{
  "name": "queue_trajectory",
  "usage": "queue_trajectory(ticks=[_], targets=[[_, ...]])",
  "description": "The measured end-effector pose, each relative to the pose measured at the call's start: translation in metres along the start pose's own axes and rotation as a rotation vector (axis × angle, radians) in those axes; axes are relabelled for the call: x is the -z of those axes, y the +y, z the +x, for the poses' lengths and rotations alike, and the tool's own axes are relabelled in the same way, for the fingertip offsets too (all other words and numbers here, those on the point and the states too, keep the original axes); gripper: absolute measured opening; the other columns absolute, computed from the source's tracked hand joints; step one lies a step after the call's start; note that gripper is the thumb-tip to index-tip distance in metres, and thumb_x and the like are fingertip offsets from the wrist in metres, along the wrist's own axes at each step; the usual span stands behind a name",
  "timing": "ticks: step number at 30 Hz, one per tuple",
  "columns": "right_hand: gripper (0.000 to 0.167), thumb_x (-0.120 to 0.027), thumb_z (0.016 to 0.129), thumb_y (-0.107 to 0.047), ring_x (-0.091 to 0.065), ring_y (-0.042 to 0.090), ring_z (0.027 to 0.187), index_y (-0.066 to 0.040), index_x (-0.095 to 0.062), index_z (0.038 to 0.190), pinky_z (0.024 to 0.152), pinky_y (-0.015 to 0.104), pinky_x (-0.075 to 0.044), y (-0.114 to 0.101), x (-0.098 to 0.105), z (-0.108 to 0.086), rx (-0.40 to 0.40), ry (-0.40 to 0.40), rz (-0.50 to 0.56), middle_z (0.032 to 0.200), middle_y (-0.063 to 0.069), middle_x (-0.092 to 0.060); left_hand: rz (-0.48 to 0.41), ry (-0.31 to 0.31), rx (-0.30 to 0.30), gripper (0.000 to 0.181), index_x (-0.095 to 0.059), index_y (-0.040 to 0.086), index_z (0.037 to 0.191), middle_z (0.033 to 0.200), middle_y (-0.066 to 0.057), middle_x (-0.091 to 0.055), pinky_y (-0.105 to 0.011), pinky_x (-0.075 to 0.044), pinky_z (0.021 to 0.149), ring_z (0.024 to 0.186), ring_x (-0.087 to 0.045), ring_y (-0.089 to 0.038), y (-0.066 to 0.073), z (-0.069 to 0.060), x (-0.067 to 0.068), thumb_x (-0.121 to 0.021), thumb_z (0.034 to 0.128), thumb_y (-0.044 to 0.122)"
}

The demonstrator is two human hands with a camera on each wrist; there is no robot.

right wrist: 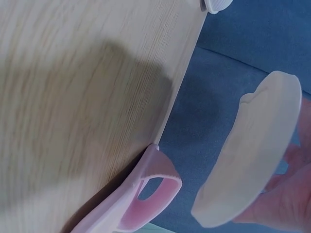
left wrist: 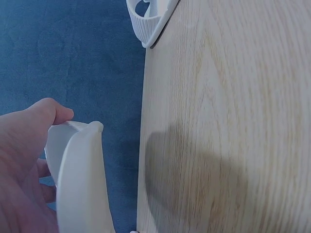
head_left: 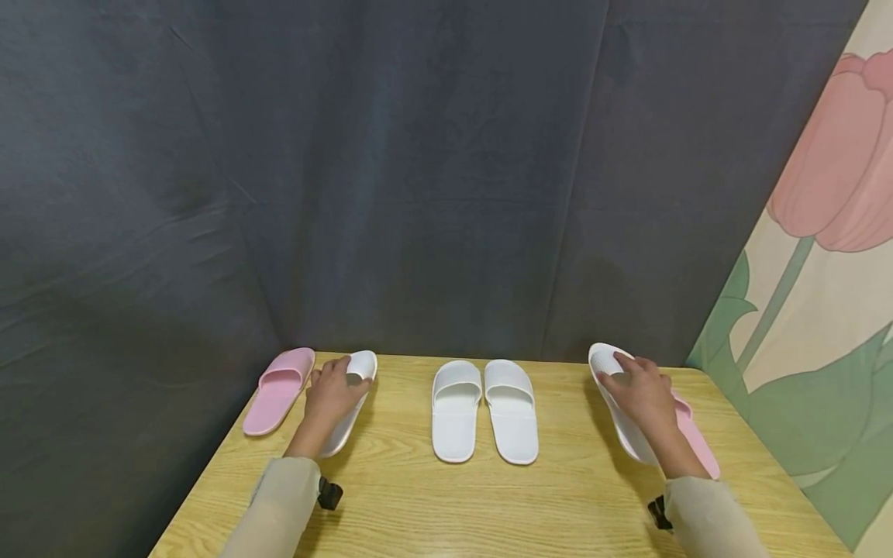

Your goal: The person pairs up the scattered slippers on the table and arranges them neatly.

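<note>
My left hand grips a white slipper by its strap, just right of a pink slipper at the left end; the left wrist view shows the thumb on the slipper's edge. My right hand holds another white slipper by its strap. In the right wrist view this slipper is raised off the wood. A second pink slipper lies partly behind my right hand and wrist. Two white slippers lie side by side in the middle.
The wooden table ends at a dark curtain along the back and left. A tulip-printed panel stands at the right. Black wrist devices sit at both sleeves.
</note>
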State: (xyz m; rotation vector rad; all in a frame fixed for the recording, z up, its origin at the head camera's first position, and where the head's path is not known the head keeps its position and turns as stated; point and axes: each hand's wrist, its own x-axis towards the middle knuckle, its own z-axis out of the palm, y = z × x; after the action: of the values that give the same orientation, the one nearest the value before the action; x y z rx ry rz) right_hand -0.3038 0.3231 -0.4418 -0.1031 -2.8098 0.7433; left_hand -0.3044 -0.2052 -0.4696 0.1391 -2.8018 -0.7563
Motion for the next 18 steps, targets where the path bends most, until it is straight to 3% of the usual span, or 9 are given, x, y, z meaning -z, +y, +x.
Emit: queue_trajectory(ticks=[7, 18], targets=[[0.069, -0.060, 0.098, -0.046, -0.035, 0.067, 0.122, -0.003, -0.044, 0.149, 0.090, 0.072, -0.039, -0.005, -0.005, -0.003, 0.041, 0.006, 0.011, 0.148, 0.038, -0.033, -0.006, -0.001, -0.002, 0.077, -0.045, 0.002, 0.148, 0.146, -0.026, -0.047, -0.067, -0.039, 0.098, 0.127, -0.043, -0.050, 0.001, -0.001, -0.002, -0.068, 0.0894, 0.046], [0.071, -0.060, 0.098, -0.050, -0.035, 0.065, 0.124, -0.006, -0.043, 0.151, 0.089, 0.072, -0.041, -0.013, -0.009, -0.004, 0.034, -0.018, 0.020, 0.150, 0.037, -0.032, -0.003, 0.003, -0.007, 0.077, -0.045, 0.003, 0.149, 0.146, -0.026, -0.047, -0.066, -0.040, 0.097, 0.126, -0.044, -0.050, 0.002, -0.002, -0.005, -0.069, 0.0892, 0.046]])
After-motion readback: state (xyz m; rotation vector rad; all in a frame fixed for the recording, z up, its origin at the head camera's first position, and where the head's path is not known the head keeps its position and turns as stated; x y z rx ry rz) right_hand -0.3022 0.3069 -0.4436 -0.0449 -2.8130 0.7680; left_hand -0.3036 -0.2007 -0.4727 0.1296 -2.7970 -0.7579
